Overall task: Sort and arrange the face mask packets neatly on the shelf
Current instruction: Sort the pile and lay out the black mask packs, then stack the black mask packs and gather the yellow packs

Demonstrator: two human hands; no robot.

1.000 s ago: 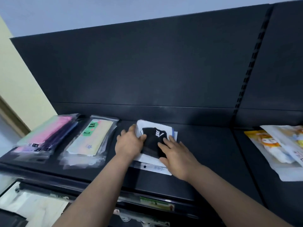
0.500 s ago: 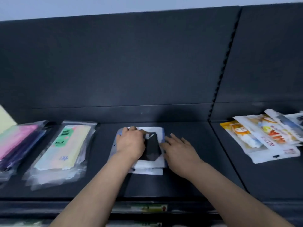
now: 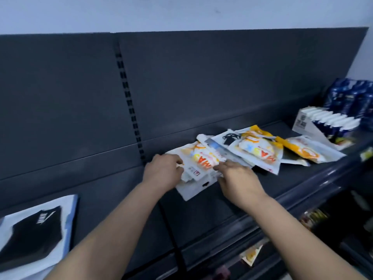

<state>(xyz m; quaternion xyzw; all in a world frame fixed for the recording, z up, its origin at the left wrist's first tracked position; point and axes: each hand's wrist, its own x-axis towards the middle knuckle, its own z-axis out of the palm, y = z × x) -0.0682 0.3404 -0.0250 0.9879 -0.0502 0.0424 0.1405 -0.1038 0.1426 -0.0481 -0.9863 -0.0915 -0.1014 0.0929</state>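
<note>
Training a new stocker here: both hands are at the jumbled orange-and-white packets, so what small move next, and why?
Probably draw the nearest packet clear and square it up: the left hand and right hand grip its edges, and the pile behind lies fanned, overlapping.

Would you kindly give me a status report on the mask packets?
Left hand and right hand hold nearest orange-print packet. Pile behind overlapping, unsorted. Nothing blocking.

We see white-and-orange mask packets heaped askew and overlapping toward the right of the dark shelf. A white packet showing a black mask lies flat at its left end.
</note>
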